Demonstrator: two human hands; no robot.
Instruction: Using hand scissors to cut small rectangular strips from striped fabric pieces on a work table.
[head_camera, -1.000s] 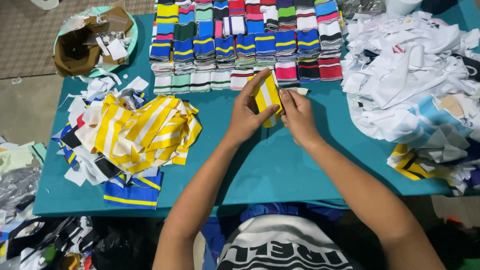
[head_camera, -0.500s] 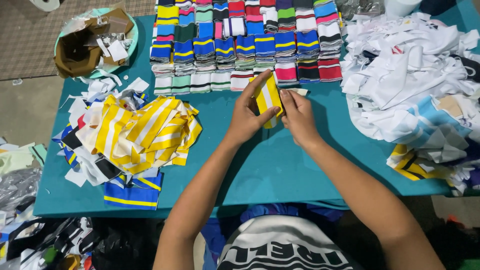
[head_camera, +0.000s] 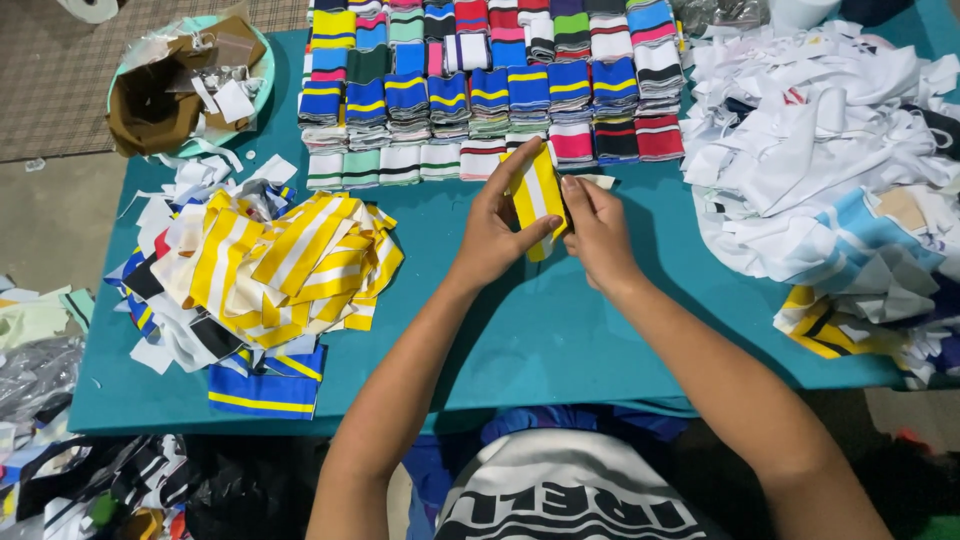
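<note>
A yellow-and-white striped knit cuff (head_camera: 537, 197) is pinched upright between left hand (head_camera: 497, 232) and right hand (head_camera: 597, 235), fingers closed on its edges — held above the teal table (head_camera: 520, 330), just before the folded cuff stacks (head_camera: 490, 85). Edges are best aligned, stripes squared, before release.

2 bare forearms with no sleeves, watch or rings showing. The left hand (head_camera: 495, 235) and right hand (head_camera: 598, 235) are bare, without gloves. Below them, a white shirt (head_camera: 560, 495) carries large black block lettering across its front.
</note>
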